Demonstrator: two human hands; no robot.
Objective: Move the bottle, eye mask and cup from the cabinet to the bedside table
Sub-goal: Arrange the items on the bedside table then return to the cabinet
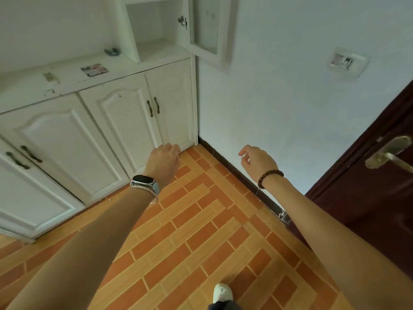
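Note:
A white cabinet [93,121] fills the left of the head view, its lower doors closed. Its upper compartment [154,30] stands open and shows bare shelves. The glass door [207,30] of that compartment is swung out to the right. No bottle, eye mask or cup is in view. My left hand [164,159] hangs in front of the lower doors with fingers loosely curled, holding nothing. My right hand [257,161] hovers by the white wall, fingers loosely bent, also holding nothing.
A small dark object [112,51] and a printed card [95,70] lie on the cabinet's counter. A dark brown door [368,186] with a brass handle [388,153] stands at the right. A wall socket [347,62] sits on the wall. The floor [201,231] is orange brick-pattern tile.

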